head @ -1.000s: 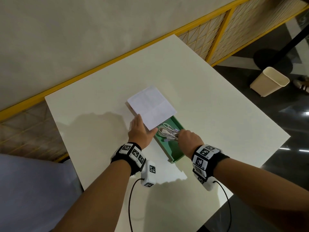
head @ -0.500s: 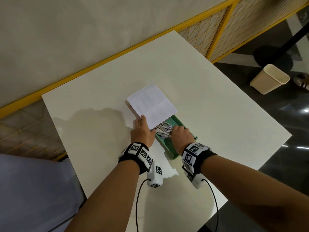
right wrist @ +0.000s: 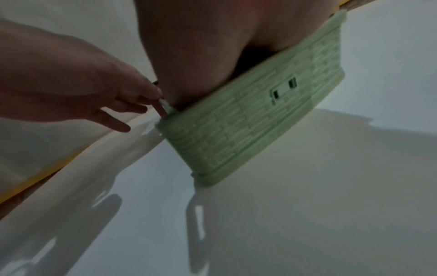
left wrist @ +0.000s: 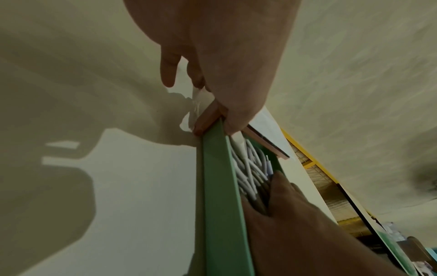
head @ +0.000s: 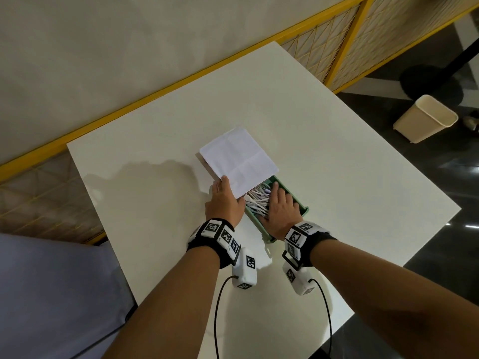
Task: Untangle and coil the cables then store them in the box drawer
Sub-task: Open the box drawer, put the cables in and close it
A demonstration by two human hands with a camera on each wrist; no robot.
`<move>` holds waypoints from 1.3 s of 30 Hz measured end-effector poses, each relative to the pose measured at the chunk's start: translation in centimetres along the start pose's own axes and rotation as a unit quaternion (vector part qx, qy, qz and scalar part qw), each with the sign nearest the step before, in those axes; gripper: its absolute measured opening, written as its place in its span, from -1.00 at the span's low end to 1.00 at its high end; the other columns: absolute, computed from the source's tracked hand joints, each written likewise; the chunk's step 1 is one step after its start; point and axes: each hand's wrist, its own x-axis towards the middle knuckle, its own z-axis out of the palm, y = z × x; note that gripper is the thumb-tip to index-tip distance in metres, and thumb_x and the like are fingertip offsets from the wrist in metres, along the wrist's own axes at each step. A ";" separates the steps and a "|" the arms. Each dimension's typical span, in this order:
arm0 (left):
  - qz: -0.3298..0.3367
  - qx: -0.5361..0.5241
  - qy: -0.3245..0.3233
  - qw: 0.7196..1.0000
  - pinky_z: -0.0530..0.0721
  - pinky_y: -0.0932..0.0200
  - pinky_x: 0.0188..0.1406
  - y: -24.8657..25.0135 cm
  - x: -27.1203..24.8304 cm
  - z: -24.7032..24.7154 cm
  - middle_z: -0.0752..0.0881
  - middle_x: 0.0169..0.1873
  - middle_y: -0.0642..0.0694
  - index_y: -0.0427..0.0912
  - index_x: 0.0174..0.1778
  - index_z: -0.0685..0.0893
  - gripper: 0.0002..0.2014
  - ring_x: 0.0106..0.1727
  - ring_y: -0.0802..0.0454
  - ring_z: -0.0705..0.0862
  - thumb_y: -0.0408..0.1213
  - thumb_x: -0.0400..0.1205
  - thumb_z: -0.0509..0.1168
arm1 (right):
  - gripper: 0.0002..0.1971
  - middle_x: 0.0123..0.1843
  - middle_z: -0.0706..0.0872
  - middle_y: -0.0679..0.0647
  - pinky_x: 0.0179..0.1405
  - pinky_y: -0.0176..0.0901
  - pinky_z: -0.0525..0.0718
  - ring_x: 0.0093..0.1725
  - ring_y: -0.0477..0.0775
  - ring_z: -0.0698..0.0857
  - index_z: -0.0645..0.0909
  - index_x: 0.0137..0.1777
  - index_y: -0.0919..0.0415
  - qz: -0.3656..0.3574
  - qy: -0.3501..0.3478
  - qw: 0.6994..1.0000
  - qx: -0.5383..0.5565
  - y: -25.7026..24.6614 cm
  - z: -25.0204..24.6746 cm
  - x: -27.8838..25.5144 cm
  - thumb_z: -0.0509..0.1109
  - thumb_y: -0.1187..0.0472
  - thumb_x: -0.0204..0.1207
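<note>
Left hand (head: 223, 200), at 9 o'clock of the green drawer (head: 302, 207), steadying the box (head: 239, 158) with thumb clamped on its near corner. Drawer now pushed further under the box than a second ago; white cables (head: 256, 199) inside, so closing looks nearly done. Right hand (head: 281, 211), once curled, now laid flat on the cables, fingers straight. Coil neatness hidden beneath that palm; box interior unseen.
</note>
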 end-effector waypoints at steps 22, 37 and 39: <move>0.026 0.026 -0.085 0.996 0.31 -0.23 0.55 -1.2 -0.2 -1.2 -0.07 0.70 -0.22 -0.16 0.68 -0.16 -0.22 0.71 -0.13 -0.03 -0.01 0.69 0.16 | -0.05 0.36 0.56 0.21 0.33 0.07 0.49 0.30 0.32 0.50 0.09 0.59 0.28 -0.078 0.062 0.985 0.138 0.5 -1.3 1.7 0.49 0.01 0.27; -0.007 0.049 -0.051 0.998 0.31 -0.29 0.54 -0.1 -1.0 0.4 -0.18 0.70 -0.22 -0.20 0.66 -0.29 0.11 0.72 -0.16 -0.11 0.23 0.51 0.32 | -0.11 0.44 0.39 0.22 0.37 0.17 0.41 0.42 0.31 0.38 0.05 0.57 0.33 -0.011 0.024 0.999 0.043 -1.3 -0.8 2.3 0.36 -0.08 0.37; -0.011 0.043 -0.041 0.998 0.33 -0.30 0.52 0.1 -1.1 0.5 -0.17 0.70 -0.23 -0.22 0.66 -0.29 0.13 0.72 -0.17 -0.10 0.22 0.49 0.35 | -0.05 0.45 0.41 0.23 0.41 0.15 0.39 0.41 0.33 0.38 0.00 0.60 0.28 -0.070 0.001 0.990 0.120 -0.2 -1.3 2.6 0.35 -0.05 0.28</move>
